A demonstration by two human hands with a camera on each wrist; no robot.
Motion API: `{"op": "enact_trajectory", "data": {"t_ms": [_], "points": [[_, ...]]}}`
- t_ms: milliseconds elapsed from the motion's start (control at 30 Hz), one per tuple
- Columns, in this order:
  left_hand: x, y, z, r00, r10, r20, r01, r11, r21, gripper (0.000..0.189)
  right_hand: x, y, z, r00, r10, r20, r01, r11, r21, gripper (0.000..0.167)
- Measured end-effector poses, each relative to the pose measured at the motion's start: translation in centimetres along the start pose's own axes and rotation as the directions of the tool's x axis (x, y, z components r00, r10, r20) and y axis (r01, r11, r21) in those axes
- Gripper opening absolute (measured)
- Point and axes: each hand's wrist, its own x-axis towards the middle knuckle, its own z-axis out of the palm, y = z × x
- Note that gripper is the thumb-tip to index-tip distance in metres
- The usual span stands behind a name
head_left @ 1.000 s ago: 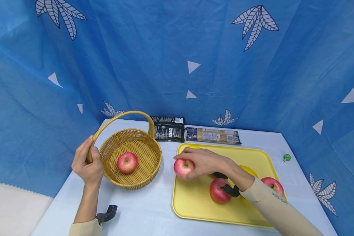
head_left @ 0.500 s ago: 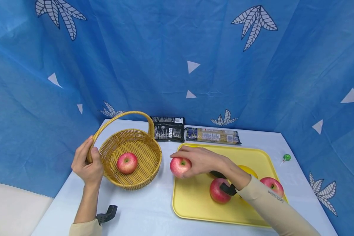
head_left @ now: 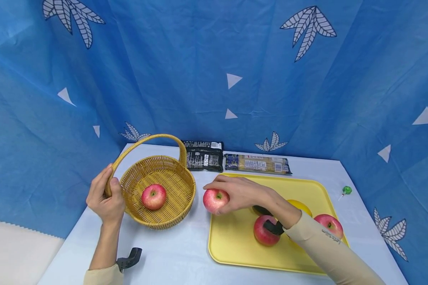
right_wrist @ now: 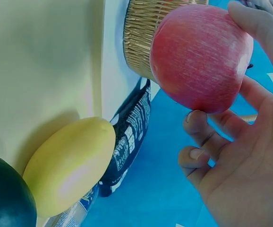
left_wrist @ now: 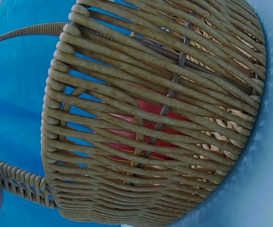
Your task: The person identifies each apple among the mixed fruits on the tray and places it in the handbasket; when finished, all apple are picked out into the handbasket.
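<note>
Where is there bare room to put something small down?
The white table is bare at the near side, between the round woven basket and the yellow rectangular tray; so is the tray's near-left corner. It's crowded around the beige sleeve, among round red apples and oval yellow fruit, and at the table's back, where black plastic packaging lies.

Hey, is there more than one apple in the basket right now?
No, the wicker basket holds a single apple, while the right hand grips another apple outside it.

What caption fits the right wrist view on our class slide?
A right hand grips a red apple, woven basket behind it, yellow fruit nearby.
</note>
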Motion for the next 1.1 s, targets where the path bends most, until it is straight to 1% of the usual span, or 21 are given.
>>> {"op": "enact_trajectory", "data": {"t_ms": [233, 400, 600, 967, 1100], "points": [[0.0, 0.1, 0.0, 1.000, -0.004, -0.004, 0.004, 1.000, 0.002, 0.035, 0.3, -0.1, -0.2, 1.000, 0.004, -0.006, -0.004, 1.000, 0.000, 0.073], [0.0, 0.1, 0.0, 1.000, -0.005, -0.005, 0.005, 1.000, -0.004, 0.032, 0.6, -0.3, -0.3, 1.000, 0.011, -0.006, -0.011, 1.000, -0.001, 0.073], [0.0, 0.2, 0.1, 1.000, -0.011, -0.004, 0.011, 1.000, -0.001, 0.037, 0.9, -0.5, -0.6, 1.000, 0.008, -0.007, -0.008, 1.000, 0.005, 0.072], [0.0, 0.1, 0.0, 1.000, -0.014, 0.008, 0.014, 1.000, 0.006, 0.037, 1.4, -0.7, -0.8, 1.000, 0.019, 0.006, -0.019, 1.000, -0.004, 0.072], [0.1, 0.1, 0.1, 1.000, -0.013, 0.008, 0.013, 1.000, 0.007, 0.034, 1.5, -0.7, -0.8, 1.000, 0.014, 0.008, -0.014, 1.000, 0.002, 0.071]]}}
